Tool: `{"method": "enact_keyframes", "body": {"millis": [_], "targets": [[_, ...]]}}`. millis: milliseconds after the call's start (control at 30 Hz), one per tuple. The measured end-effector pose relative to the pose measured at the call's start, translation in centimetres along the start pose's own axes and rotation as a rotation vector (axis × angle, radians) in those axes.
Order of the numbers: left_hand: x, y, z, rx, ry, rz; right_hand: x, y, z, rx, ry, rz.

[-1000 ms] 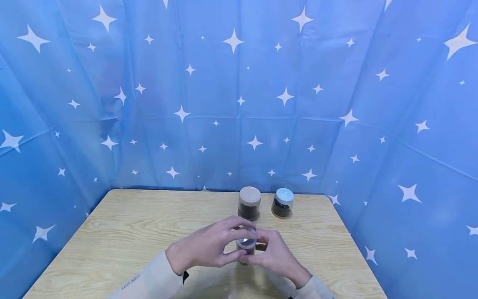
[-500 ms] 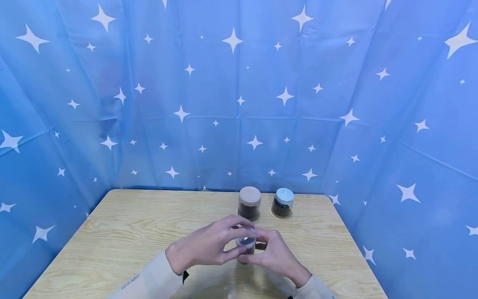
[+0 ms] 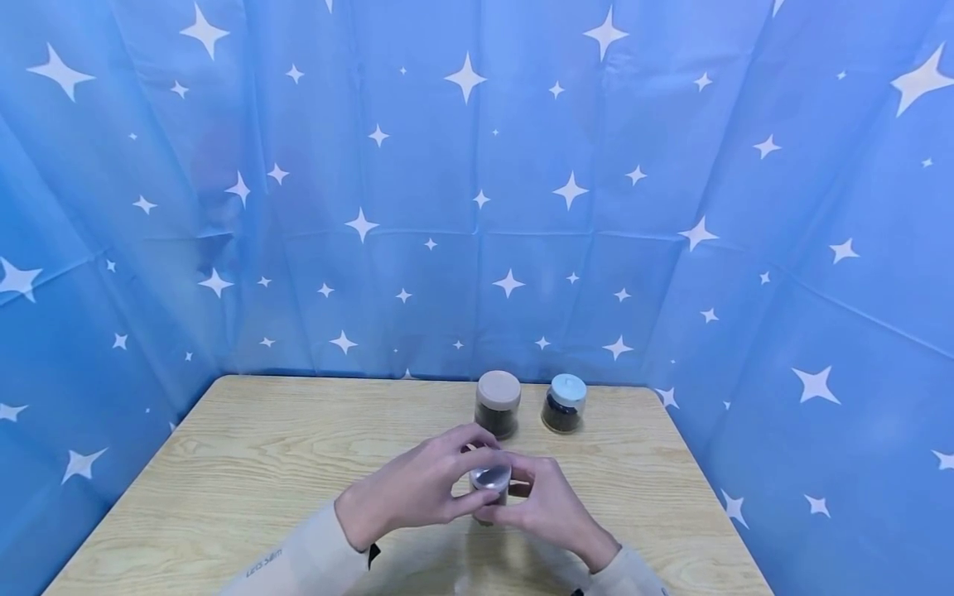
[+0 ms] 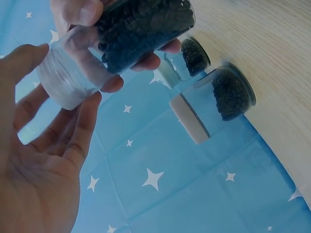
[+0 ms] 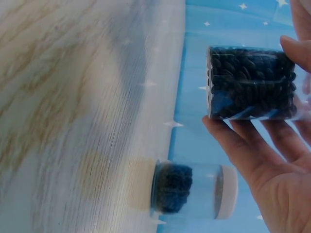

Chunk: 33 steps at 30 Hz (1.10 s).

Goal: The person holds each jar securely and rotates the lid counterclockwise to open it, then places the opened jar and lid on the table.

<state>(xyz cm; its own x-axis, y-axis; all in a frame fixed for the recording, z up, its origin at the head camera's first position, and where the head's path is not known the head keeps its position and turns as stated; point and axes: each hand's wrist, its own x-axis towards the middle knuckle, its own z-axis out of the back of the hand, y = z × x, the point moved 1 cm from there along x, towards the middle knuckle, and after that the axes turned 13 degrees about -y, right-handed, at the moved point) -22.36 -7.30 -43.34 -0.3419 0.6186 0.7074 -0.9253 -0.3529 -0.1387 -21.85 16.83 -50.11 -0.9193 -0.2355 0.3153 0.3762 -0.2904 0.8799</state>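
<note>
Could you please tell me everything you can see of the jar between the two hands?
The jar is a clear cylinder, glass or plastic, packed with dark beans below a pale, translucent top that looks like a lid. It is held roughly upright above the table, in front of a beige-lidded jar. The left hand grips the top, the right hand the body.

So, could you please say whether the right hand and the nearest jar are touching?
Touching: in the right wrist view, the right hand holds the nearest jar, fingertips against its side.
</note>
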Motion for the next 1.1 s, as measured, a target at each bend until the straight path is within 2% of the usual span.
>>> {"method": "enact_keyframes", "body": {"millis": [367, 567, 1100], "targets": [[-0.15, -0.57, -0.5, 0.049, -0.088, 0.109, 0.12, 0.07, -0.5, 0.017, -0.014, 0.026], [-0.12, -0.77, -0.6, 0.073, -0.121, 0.126, 0.19, 0.15, -0.54, -0.001, -0.016, 0.026], [-0.17, -0.78, -0.46, 0.075, -0.106, 0.151, 0.36, -0.12, -0.77, 0.001, -0.02, 0.009]]}}
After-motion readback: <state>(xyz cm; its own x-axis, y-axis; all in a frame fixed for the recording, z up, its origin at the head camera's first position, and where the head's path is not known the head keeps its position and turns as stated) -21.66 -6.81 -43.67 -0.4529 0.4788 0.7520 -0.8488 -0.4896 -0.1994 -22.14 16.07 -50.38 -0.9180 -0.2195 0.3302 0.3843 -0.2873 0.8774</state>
